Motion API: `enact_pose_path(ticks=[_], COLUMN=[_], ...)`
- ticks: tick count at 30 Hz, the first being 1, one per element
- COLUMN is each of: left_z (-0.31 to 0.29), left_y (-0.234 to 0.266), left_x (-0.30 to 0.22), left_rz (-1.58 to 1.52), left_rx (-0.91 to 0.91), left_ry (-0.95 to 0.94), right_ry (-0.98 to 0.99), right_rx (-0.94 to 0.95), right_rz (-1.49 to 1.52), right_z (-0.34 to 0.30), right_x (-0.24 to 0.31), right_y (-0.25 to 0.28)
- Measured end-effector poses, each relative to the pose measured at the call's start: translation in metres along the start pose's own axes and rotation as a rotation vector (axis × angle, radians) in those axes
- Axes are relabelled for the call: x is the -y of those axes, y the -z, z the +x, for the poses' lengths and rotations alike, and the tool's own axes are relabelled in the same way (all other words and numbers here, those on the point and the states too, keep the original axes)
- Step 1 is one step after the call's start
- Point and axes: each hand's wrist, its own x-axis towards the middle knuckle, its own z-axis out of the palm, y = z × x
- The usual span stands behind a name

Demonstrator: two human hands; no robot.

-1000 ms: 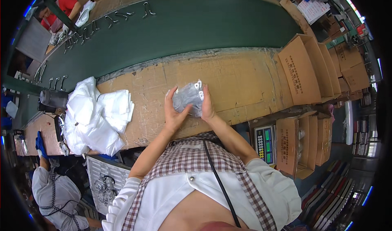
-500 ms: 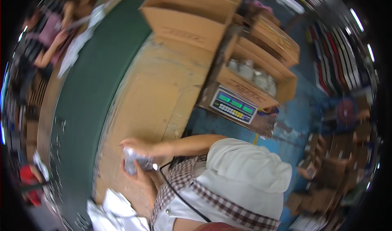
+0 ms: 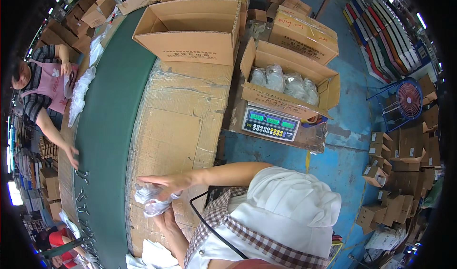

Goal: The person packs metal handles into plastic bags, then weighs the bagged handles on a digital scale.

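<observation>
A crumpled, whitish clear plastic bag [image 3: 148, 195] is pressed between my two hands over the cardboard-covered bench [image 3: 166, 140]. My right hand [image 3: 172, 183] lies across its top with the fingers stretched toward the green belt, touching the bag. From below, my left hand [image 3: 164, 215] grips the bag's lower side; its fingers are partly hidden by the plastic. What the bag holds cannot be made out. Close to my left forearm, white plastic bags [image 3: 154, 257] are piled on the bench.
Small metal parts [image 3: 82, 209] lie along the green conveyor belt [image 3: 107, 126]. Across it, a co-worker in a pink apron [image 3: 52, 81] reaches toward the belt. An open carton [image 3: 190, 45] stands at the bench's far end. A carton of bagged goods [image 3: 290, 100] sits on a scale [image 3: 271, 121].
The bag has been turned and bunched up between my hands, and my right hand has spread over it. The view has shifted. The co-worker's arm now stretches toward the belt.
</observation>
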Motion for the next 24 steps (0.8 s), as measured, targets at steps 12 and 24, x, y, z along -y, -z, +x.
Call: enact_pose_path(ticks=[12, 24], left_z=[0.068, 0.064], left_y=[-0.025, -0.002], left_x=[0.038, 0.016], left_rz=[-0.221, -0.306], left_rx=[0.069, -0.111], left_ry=[-0.071, -0.182], right_ry=[0.009, 0.148], right_rx=[-0.553, 0.145], right_rz=[0.146, -1.250], right_z=[0.023, -0.027], right_x=[-0.016, -0.019], right_y=[0.019, -0.010])
